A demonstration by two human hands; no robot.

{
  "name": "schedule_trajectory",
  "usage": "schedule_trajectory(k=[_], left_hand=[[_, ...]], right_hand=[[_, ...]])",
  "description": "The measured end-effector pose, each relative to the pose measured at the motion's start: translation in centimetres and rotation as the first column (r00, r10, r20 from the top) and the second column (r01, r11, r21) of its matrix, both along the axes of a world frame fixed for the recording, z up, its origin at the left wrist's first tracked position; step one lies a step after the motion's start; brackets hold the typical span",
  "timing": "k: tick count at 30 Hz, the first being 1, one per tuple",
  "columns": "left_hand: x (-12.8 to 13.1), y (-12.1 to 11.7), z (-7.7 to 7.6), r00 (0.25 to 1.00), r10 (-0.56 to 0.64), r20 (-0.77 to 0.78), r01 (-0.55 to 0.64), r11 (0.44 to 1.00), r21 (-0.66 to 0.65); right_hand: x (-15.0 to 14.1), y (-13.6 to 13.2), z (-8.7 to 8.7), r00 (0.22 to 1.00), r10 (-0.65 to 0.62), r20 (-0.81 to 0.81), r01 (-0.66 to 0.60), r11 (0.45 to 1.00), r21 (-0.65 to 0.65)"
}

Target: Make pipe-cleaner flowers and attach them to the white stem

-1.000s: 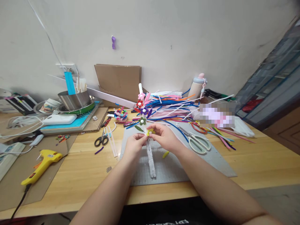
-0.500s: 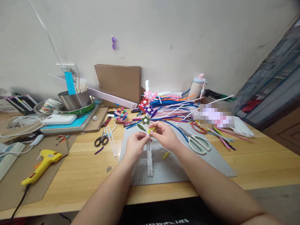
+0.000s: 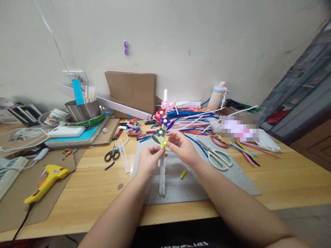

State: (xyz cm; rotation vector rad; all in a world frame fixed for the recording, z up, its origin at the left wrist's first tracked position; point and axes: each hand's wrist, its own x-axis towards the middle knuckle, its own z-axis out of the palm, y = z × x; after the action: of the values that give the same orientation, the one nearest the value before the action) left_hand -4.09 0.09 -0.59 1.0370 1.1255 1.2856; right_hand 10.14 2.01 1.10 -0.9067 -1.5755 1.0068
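Observation:
My left hand [image 3: 151, 159] is closed on a white pipe-cleaner stem [image 3: 162, 179], held nearly upright over a grey cutting mat [image 3: 212, 187]. Fuzzy flowers with white centres line the stem: pink [image 3: 165, 104], red [image 3: 161, 113], purple [image 3: 164, 121] and dark green [image 3: 160, 131], with matching leaves beside them. Lowest is a yellow flower [image 3: 164, 143], its edge pinched between the thumb and fingers of my right hand [image 3: 183, 148]. A short yellow leaf-like piece [image 3: 183, 174] lies on the mat below my right hand.
Green-handled scissors [image 3: 219, 159] lie on the mat's right; black-handled scissors [image 3: 112, 155] lie left of it. A yellow glue gun [image 3: 46, 182] rests on cardboard at the left. Behind my hands spreads a pile of coloured pipe cleaners [image 3: 181, 115]. A bottle [image 3: 216, 98] stands at the back right.
The stem has tipped, its top moving slightly right and its lower end left. The yellow flower's face now shows more fully, as my right fingers have shifted to its right edge.

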Motion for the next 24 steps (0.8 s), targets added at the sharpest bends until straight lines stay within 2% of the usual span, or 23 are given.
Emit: schedule_trajectory(k=[3, 6, 12, 17, 21, 24], left_hand=[[0.02, -0.01, 0.00, 1.000, 0.014, -0.010, -0.014, 1.000, 0.002], [0.12, -0.04, -0.04, 1.000, 0.005, -0.025, -0.005, 1.000, 0.010], [0.33, -0.19, 0.18, 1.000, 0.003, -0.023, -0.002, 0.999, 0.033], [0.41, -0.24, 0.28, 1.000, 0.005, -0.007, -0.004, 1.000, 0.023], [0.39, -0.22, 0.39, 1.000, 0.025, 0.000, -0.025, 1.000, 0.015], [0.23, -0.16, 0.51, 0.997, 0.081, -0.002, -0.081, 0.997, 0.019]], right_hand=[[0.05, 0.14, -0.15, 0.999, -0.017, 0.029, 0.017, 1.000, -0.010], [0.00, 0.27, -0.42, 0.998, 0.020, 0.060, -0.018, 0.999, -0.039], [-0.27, 0.48, -0.94, 0.991, 0.052, -0.120, -0.068, 0.989, -0.131], [-0.42, 0.51, -0.93, 0.984, 0.053, -0.171, -0.081, 0.984, -0.160], [-0.61, 0.48, -0.94, 0.987, 0.069, -0.144, -0.088, 0.987, -0.132], [-0.59, 0.29, -0.81, 0.995, -0.031, -0.097, 0.028, 0.999, -0.040]])
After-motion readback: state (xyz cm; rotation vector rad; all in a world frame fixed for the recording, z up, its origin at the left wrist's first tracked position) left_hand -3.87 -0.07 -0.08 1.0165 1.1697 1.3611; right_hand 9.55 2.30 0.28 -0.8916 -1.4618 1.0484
